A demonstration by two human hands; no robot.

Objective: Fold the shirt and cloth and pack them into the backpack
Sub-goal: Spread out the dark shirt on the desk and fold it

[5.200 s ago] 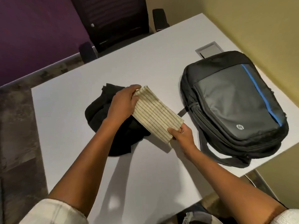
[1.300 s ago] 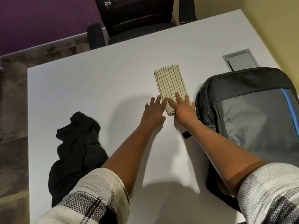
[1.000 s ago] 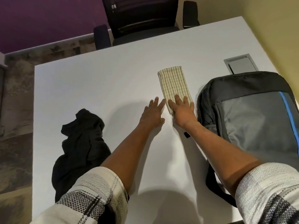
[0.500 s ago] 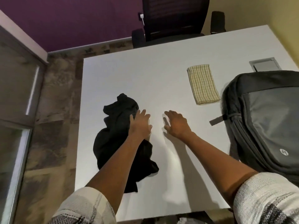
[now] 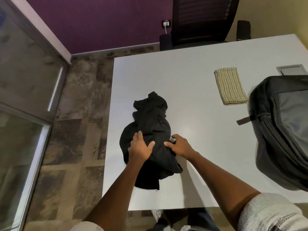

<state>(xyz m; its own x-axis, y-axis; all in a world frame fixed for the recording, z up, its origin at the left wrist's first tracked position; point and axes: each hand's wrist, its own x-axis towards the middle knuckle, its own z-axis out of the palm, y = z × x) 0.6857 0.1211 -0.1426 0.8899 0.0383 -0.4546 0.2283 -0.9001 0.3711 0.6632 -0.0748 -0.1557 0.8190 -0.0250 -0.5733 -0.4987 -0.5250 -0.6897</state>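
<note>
A crumpled black shirt [image 5: 153, 117] lies in a heap near the left side of the white table [image 5: 205, 140]. My left hand [image 5: 140, 147] rests flat on its lower left part with the fingers spread. My right hand [image 5: 180, 145] sits at the shirt's right edge, fingers curled into the fabric. The striped cream cloth [image 5: 230, 85] lies folded into a narrow rectangle at the far right, untouched. Just right of it lies the grey and black backpack [image 5: 283, 130], flat on the table, partly cut off by the frame; I cannot tell whether it is unzipped.
A backpack strap [image 5: 245, 120] sticks out toward the shirt. A grey cable hatch [image 5: 291, 70] is set in the table behind the backpack. A black office chair [image 5: 200, 19] stands at the far edge. A glass door [image 5: 25, 97] is on the left.
Both hands left the folded cloth, which stays by the backpack, and moved left and nearer onto the black shirt. My right hand has closed on its edge. The view turned left.
</note>
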